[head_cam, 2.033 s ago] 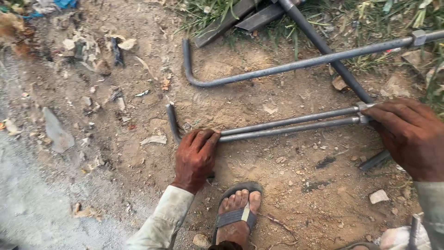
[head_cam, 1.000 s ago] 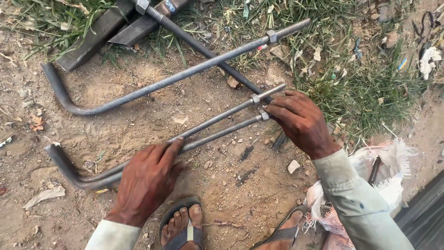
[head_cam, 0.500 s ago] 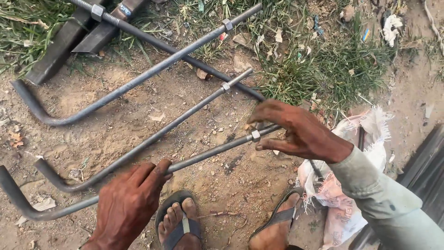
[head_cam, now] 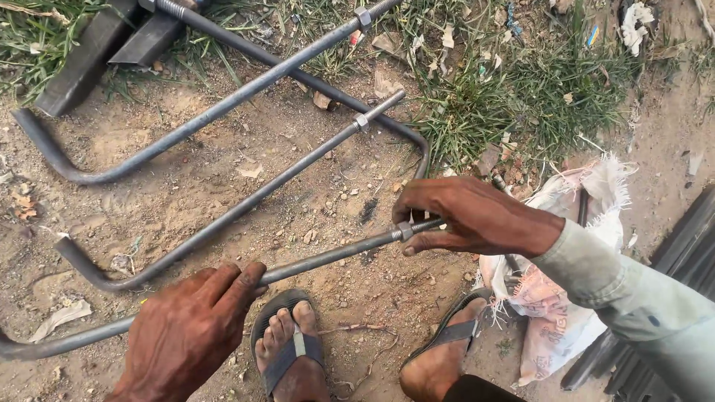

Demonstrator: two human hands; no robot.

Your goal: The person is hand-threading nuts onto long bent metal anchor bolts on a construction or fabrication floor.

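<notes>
Your left hand (head_cam: 190, 331) — palm down, fingers closed over the bent rod (head_cam: 328, 257); your right hand (head_cam: 469, 217) — fingertips pinching its nut (head_cam: 404, 231).

Left hand: left hand (head_cam: 195, 327) lies palm-down over the long grey steel rod with a hooked end (head_cam: 320, 259), pressing its middle stretch toward the dirt.
Right hand: right hand (head_cam: 469, 217) pinches the small grey hex nut (head_cam: 404, 231) at the rod's threaded tip, fingers curled round it.
Rod: runs from lower left up to the right hand, slightly slanted.
Beside it: second bent grey rod with a nut (head_cam: 223, 216) lies just above; third longer bent grey rod (head_cam: 201, 123) further up, near grass.
Feet: two sandalled feet (head_cam: 290, 350) below the held rod.
Right edge: torn white woven sack (head_cam: 566, 298) on bare brown soil (head_cam: 186, 179).
</notes>
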